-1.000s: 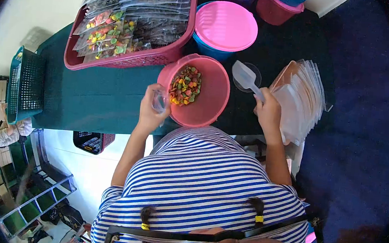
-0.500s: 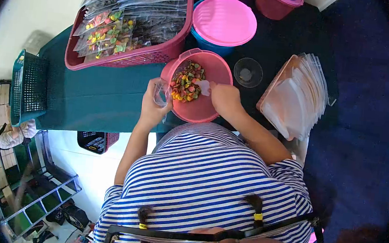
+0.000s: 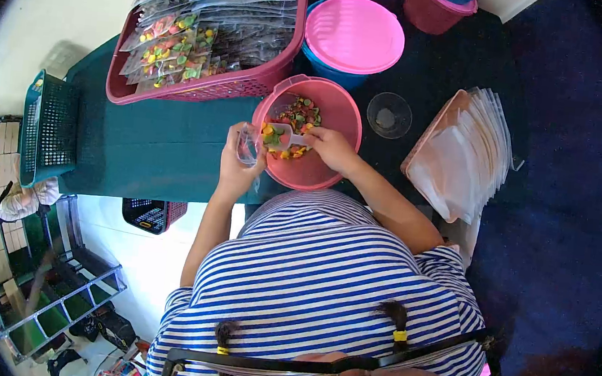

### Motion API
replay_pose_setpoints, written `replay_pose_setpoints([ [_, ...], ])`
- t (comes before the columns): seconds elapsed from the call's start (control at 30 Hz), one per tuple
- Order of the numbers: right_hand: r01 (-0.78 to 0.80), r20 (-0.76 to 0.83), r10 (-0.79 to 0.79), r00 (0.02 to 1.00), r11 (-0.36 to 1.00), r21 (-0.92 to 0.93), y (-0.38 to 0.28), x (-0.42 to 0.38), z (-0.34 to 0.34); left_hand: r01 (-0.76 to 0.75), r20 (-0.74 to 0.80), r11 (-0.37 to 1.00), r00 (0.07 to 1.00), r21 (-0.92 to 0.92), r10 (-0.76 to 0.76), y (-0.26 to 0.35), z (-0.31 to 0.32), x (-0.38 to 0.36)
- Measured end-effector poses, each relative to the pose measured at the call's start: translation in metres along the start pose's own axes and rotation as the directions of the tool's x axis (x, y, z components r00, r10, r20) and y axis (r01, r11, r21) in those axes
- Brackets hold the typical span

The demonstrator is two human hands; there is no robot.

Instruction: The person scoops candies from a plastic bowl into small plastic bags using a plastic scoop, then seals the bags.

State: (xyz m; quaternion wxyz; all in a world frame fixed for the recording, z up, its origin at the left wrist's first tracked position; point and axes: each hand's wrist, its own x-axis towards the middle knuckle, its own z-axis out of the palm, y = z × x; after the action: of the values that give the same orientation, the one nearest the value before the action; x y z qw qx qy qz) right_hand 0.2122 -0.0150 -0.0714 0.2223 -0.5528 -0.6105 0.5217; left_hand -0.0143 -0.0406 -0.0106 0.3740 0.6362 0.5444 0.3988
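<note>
In my left hand (image 3: 236,170), at the left rim of a pink bucket (image 3: 329,170), is a clear plastic bag (image 3: 248,147) with its mouth spread apart. My right hand (image 3: 335,152) reaches over the bucket and grips the handle of a small translucent scoop (image 3: 292,140). Green and yellow pieces fill the scoop, which is close beside the bag's mouth. More small colourful pieces (image 3: 299,112) lie in the bottom of the bucket. Fingers partly cover the bag, so whether it has anything inside is hard to see.
A maroon basket (image 3: 202,88) with rows of filled bags stands at the back left. Behind the bucket is a tub with a pink lid (image 3: 356,34). A clear bowl (image 3: 389,115) and a tray of flat clear bags (image 3: 456,159) are on the right. A green basket (image 3: 49,131) is far left.
The scoop has risen from the pieces and moved left to the bag, now loaded. The heap in the bucket looks smaller. My left hand has stayed nearly still with the bag.
</note>
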Motion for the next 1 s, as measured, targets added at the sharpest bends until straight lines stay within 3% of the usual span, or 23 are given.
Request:
replay_pose_setpoints([
  [0.13, -0.021, 0.06, 0.003, 0.998, 0.958, 0.286, -0.018, -0.019, -0.028, 0.019, -0.031, 0.998, 0.999, -0.054, -0.021, -0.015, -0.006, -0.002],
  [0.27, -0.067, 0.058, 0.053, 0.997, 0.957, 0.281, -0.033, -0.036, -0.047, 0.027, -0.066, 0.994, 0.997, -0.107, -0.034, -0.03, -0.012, -0.005],
  [0.33, -0.026, 0.031, 0.019, 0.999, 0.962, 0.273, -0.033, -0.042, -0.053, 0.082, -0.071, 0.995, 0.994, -0.059, -0.086, -0.036, -0.013, -0.007],
  [0.4, -0.111, 0.011, 0.114, 0.993, 0.932, 0.345, -0.032, -0.047, -0.059, 0.113, -0.064, 0.994, 0.991, -0.009, -0.113, -0.034, -0.014, -0.011],
  [0.47, -0.082, 0.008, 0.088, 0.996, 0.89, 0.448, -0.026, -0.049, -0.061, 0.143, -0.059, 0.989, 0.988, 0.041, -0.14, -0.032, -0.013, -0.016],
  [0.53, -0.144, 0.017, 0.167, 0.986, 0.787, 0.6, -0.031, -0.052, -0.068, 0.229, -0.059, 0.97, 0.973, 0.085, -0.224, -0.031, -0.011, -0.018],
  [0.6, -0.115, -0.003, 0.141, 0.99, 0.82, 0.56, -0.012, -0.049, -0.075, 0.283, -0.025, 0.955, 0.959, 0.092, -0.282, -0.033, -0.013, -0.021],
  [0.67, -0.121, -0.027, 0.167, 0.986, 0.806, 0.579, -0.004, -0.049, -0.08, 0.207, -0.111, 0.942, 0.977, 0.263, -0.183, -0.039, -0.012, -0.024],
  [0.7, -0.121, -0.067, 0.187, 0.98, 0.83, 0.544, -0.018, -0.056, -0.085, 0.214, -0.111, 0.941, 0.975, 0.263, -0.191, -0.03, -0.013, -0.025],
  [0.77, -0.085, -0.126, 0.154, 0.98, 0.896, 0.435, -0.004, -0.055, -0.09, 0.011, -0.173, 0.875, 0.981, 0.484, 0.083, -0.004, -0.013, -0.021],
  [0.8, -0.054, -0.179, 0.116, 0.977, 0.946, 0.32, 0.001, -0.054, -0.091, 0.013, -0.175, 0.876, 0.981, 0.482, 0.082, 0.007, -0.013, -0.019],
  [0.93, -0.116, -0.228, 0.195, 0.954, 0.94, 0.321, 0.019, -0.051, -0.09, -0.07, -0.128, 0.873, 0.981, 0.483, 0.149, 0.027, -0.014, -0.016],
  [1.0, -0.108, -0.248, 0.175, 0.953, 0.959, 0.263, 0.03, -0.049, -0.089, -0.044, -0.081, 0.913, 0.993, 0.405, 0.084, 0.03, -0.011, -0.018],
])
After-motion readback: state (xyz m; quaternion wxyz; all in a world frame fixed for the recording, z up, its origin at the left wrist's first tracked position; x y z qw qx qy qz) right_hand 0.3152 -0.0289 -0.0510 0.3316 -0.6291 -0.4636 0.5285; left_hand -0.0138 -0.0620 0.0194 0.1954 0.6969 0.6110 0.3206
